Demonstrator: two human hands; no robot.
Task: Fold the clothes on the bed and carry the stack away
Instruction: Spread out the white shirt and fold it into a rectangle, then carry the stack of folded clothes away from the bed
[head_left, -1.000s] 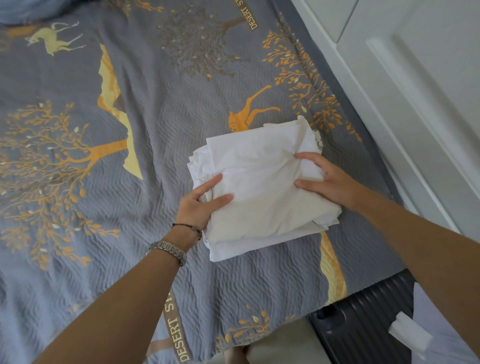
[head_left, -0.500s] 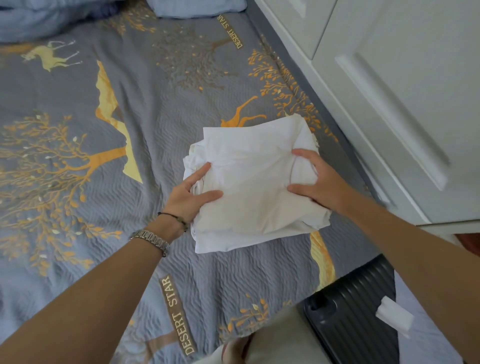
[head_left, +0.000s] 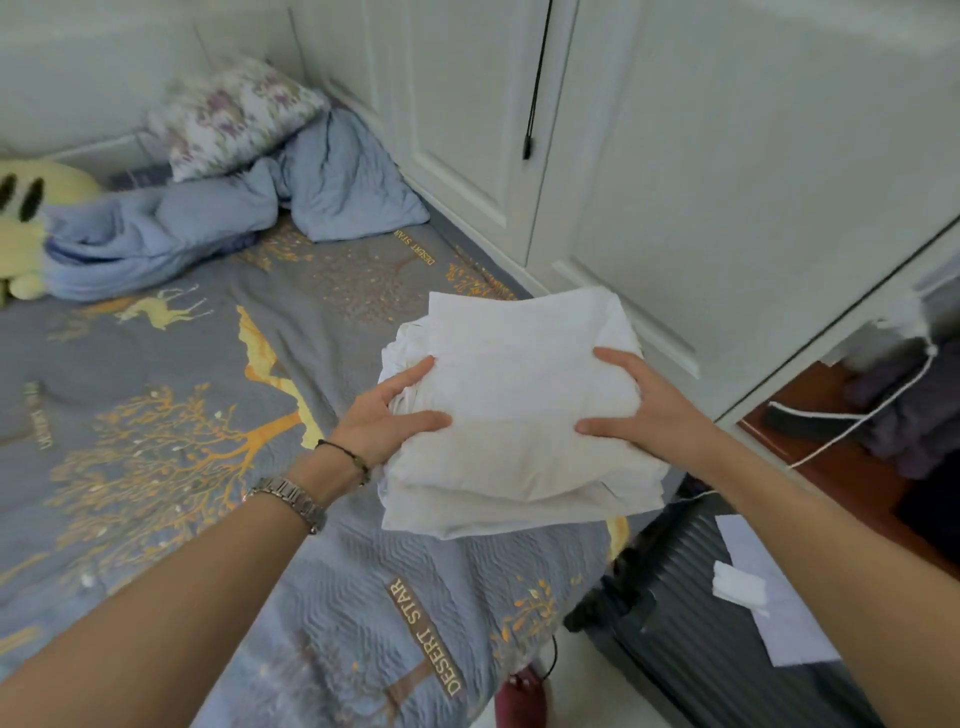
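White stack (head_left: 519, 415) between both hands' fingers (head_left: 410, 374)

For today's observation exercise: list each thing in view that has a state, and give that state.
Stack of white clothes: folded, held at both sides.
Left hand: gripping the stack.
Right hand: gripping the stack.
Blue blanket: crumpled.
Wardrobe door: shut.
Dark suitcase: lying flat, papers on top.

Your bed (head_left: 218, 519) has that grey tree-print cover; up in the upper left of the frame sit a rumpled blue blanket (head_left: 208, 218), floral pillow (head_left: 234, 111) and yellow plush (head_left: 23, 223).
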